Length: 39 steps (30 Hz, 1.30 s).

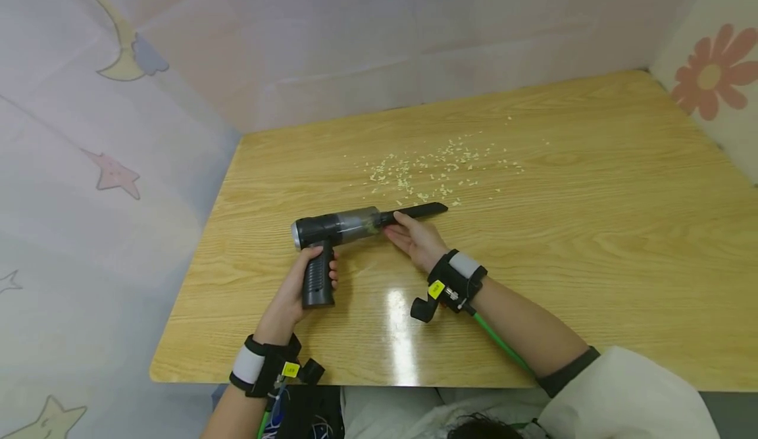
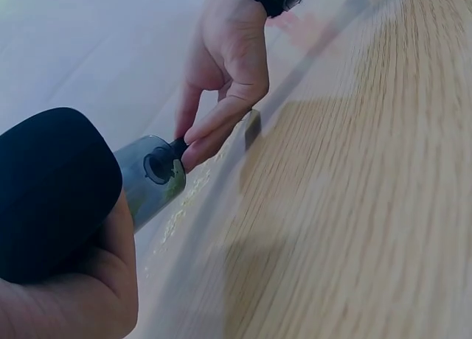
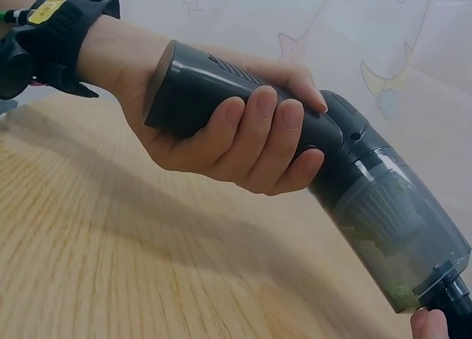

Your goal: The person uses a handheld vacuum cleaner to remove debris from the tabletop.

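Your left hand [image 1: 296, 285] grips the handle [image 1: 318, 282] of the handheld vacuum cleaner [image 1: 355, 224], lying between your hands; your right hand [image 1: 419, 243] pinches its crevice nozzle [image 1: 428, 210]! Pale flakes [image 1: 404, 182] scatter beyond; your yellow wrist labels [image 1: 291, 369] read too small.

No wording can be read; a yellow label [image 1: 291, 369] on the left wrist strap [image 1: 249, 364], on the person's side of the handheld vacuum [image 1: 355, 224], carries dark marks too small to make out; a second yellow label [image 1: 435, 289], on the right wrist strap [image 1: 464, 266], right of the vacuum's handle [image 1: 318, 281], bears similarly illegible marks.
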Each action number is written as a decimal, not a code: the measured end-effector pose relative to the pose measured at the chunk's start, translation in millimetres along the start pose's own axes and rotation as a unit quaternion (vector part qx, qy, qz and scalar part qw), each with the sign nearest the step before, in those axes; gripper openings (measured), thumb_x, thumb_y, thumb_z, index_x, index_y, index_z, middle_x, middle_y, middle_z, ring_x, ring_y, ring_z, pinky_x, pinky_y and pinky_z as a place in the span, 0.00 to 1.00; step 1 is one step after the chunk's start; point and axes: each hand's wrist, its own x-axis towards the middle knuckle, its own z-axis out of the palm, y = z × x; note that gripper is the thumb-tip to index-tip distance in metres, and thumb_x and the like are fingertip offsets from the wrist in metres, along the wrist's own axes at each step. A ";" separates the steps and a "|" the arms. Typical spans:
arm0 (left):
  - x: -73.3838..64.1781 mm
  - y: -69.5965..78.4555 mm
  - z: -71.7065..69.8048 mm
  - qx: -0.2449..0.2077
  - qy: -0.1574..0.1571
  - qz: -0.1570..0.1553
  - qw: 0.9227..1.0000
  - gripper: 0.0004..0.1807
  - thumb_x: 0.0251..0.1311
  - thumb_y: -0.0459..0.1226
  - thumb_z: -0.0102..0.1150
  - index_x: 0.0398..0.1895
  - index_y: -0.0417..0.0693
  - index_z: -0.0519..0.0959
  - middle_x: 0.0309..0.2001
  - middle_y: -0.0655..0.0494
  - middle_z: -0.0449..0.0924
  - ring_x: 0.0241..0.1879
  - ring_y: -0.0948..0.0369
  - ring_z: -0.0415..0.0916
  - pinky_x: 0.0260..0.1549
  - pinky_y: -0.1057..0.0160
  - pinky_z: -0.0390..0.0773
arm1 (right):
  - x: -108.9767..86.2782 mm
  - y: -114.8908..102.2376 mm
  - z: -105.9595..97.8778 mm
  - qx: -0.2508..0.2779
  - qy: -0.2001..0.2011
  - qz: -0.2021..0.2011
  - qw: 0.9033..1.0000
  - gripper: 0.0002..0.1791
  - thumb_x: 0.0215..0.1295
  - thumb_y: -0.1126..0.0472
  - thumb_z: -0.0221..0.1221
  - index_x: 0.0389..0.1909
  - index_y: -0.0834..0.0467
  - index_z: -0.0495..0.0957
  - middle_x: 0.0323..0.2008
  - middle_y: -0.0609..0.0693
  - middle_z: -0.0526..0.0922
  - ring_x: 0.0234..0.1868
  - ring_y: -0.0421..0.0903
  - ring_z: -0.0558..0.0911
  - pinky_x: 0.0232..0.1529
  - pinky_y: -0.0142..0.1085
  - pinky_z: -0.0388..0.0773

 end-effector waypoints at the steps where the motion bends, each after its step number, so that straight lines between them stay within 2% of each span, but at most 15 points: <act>1: 1.6 -0.1 1.5 0.001 0.000 -0.001 1.000 0.16 0.73 0.44 0.31 0.50 0.44 0.64 0.28 0.61 0.74 0.26 0.68 0.73 0.28 0.73 0.76 | -0.3 -1.5 -1.3 0.002 0.001 -0.002 1.000 0.15 0.71 0.63 0.48 0.56 0.62 0.65 0.60 0.64 0.69 0.69 0.57 0.67 0.67 0.37 0.68; 7: 10.5 -1.8 10.0 0.006 -0.006 -0.008 1.000 0.16 0.72 0.45 0.31 0.48 0.45 0.66 0.28 0.61 0.74 0.26 0.68 0.72 0.29 0.73 0.75 | -2.3 -9.2 -9.3 0.006 0.006 -0.008 1.000 0.05 0.71 0.64 0.48 0.45 0.59 0.68 0.49 0.60 0.74 0.69 0.56 0.66 0.67 0.37 0.68; 13: 18.7 -4.3 18.8 -0.011 -0.013 -0.014 1.000 0.16 0.72 0.45 0.32 0.47 0.45 0.66 0.27 0.61 0.74 0.25 0.68 0.72 0.27 0.73 0.75 | -3.7 -17.0 -16.0 0.015 0.012 -0.007 1.000 0.06 0.72 0.63 0.48 0.46 0.58 0.68 0.39 0.55 0.76 0.70 0.55 0.65 0.67 0.36 0.67; 21: 34.4 -7.8 29.2 -0.010 -0.012 -0.018 1.000 0.16 0.72 0.46 0.34 0.50 0.45 0.65 0.27 0.62 0.74 0.25 0.68 0.72 0.27 0.73 0.75 | -9.5 -30.1 -25.9 0.031 0.020 -0.008 0.999 0.10 0.71 0.63 0.48 0.51 0.57 0.67 0.42 0.55 0.76 0.71 0.52 0.63 0.67 0.33 0.67; 24: 40.7 -7.8 35.3 0.005 -0.010 -0.015 1.000 0.17 0.72 0.46 0.35 0.53 0.44 0.63 0.28 0.62 0.73 0.25 0.69 0.72 0.27 0.73 0.75 | -11.3 -35.7 -30.7 0.033 0.023 -0.011 0.999 0.09 0.71 0.62 0.49 0.50 0.57 0.68 0.39 0.54 0.77 0.71 0.51 0.65 0.67 0.32 0.67; 26: 45.4 -8.3 39.1 0.016 -0.008 -0.014 1.000 0.18 0.72 0.47 0.35 0.54 0.44 0.62 0.28 0.62 0.73 0.25 0.69 0.72 0.27 0.73 0.75 | -12.1 -39.5 -34.6 0.039 0.025 -0.012 0.999 0.07 0.71 0.62 0.49 0.47 0.57 0.69 0.35 0.52 0.78 0.67 0.50 0.69 0.65 0.32 0.68; 29: 52.0 -9.2 44.5 0.030 -0.006 -0.015 0.999 0.18 0.71 0.47 0.36 0.54 0.44 0.63 0.28 0.63 0.73 0.25 0.69 0.72 0.27 0.73 0.75 | -12.9 -45.2 -40.8 0.047 0.028 -0.013 0.998 0.05 0.70 0.62 0.51 0.43 0.56 0.71 0.30 0.51 0.80 0.53 0.47 0.79 0.63 0.31 0.70; 33: 59.8 -10.2 52.3 0.028 -0.018 -0.021 0.999 0.18 0.71 0.47 0.36 0.53 0.44 0.63 0.27 0.62 0.73 0.25 0.69 0.72 0.27 0.73 0.75 | -14.1 -52.5 -48.8 0.064 0.028 -0.013 0.998 0.03 0.69 0.62 0.52 0.41 0.57 0.71 0.27 0.52 0.82 0.36 0.43 0.82 0.61 0.30 0.72; 35: 63.1 -10.1 55.8 0.025 -0.026 -0.024 0.999 0.18 0.71 0.46 0.37 0.54 0.44 0.63 0.27 0.62 0.73 0.25 0.69 0.72 0.27 0.73 0.75 | -14.1 -56.0 -52.0 0.069 0.029 -0.012 0.997 0.03 0.69 0.62 0.52 0.41 0.57 0.71 0.27 0.52 0.82 0.34 0.43 0.82 0.61 0.29 0.72; 39: 69.5 -11.6 59.2 0.029 -0.029 -0.020 0.999 0.19 0.70 0.46 0.37 0.55 0.43 0.63 0.27 0.63 0.73 0.24 0.69 0.71 0.27 0.73 0.75 | -10.7 -61.1 -57.7 0.078 0.036 -0.009 0.996 0.04 0.69 0.63 0.53 0.42 0.57 0.71 0.27 0.53 0.82 0.39 0.44 0.80 0.63 0.30 0.69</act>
